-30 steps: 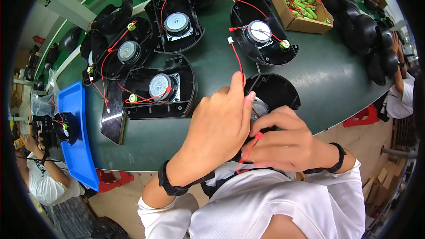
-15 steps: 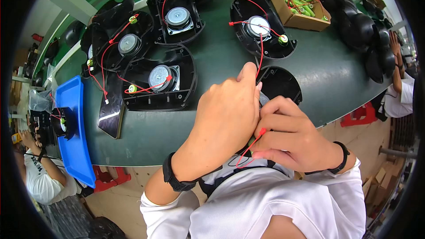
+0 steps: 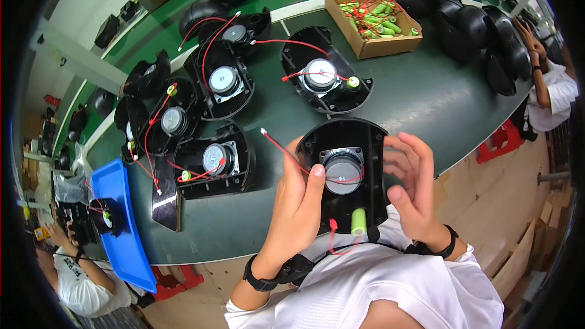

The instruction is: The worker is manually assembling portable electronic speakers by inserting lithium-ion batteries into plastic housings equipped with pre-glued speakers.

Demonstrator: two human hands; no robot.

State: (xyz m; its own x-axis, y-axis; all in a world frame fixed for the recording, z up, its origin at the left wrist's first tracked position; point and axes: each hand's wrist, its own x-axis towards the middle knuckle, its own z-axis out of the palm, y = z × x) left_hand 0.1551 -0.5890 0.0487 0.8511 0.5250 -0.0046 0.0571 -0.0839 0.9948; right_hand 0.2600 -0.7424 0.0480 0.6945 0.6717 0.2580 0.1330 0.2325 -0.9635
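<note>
My left hand (image 3: pixel 295 204) grips the left side of a black speaker housing (image 3: pixel 373 198), its thumb on the inner edge. Inside sits a round grey speaker (image 3: pixel 342 173) in a square metal frame. A red wire (image 3: pixel 277 145) with a white plug runs from it past my left fingers. At the housing's near end is a green battery cell (image 3: pixel 358 222); a red connector (image 3: pixel 333 225) on a looped red wire hangs beside it. Fingers apart, my right hand (image 3: pixel 415 201) is at the housing's right edge; whether its fingertips touch is hard to tell.
Several similar housings with speakers, like this one (image 3: pixel 241 173), lie left and ahead on the green table. A cardboard box (image 3: pixel 390 47) holds green cells. Black shells (image 3: pixel 454 30) are piled at right. A phone-like slab (image 3: pixel 166 213) and blue tray (image 3: pixel 131 231) are left. People sit both sides.
The housing has come up into view, facing me, in my left hand. My hands have moved apart, and my right fingers have opened from the wire and cell. The view has shifted.
</note>
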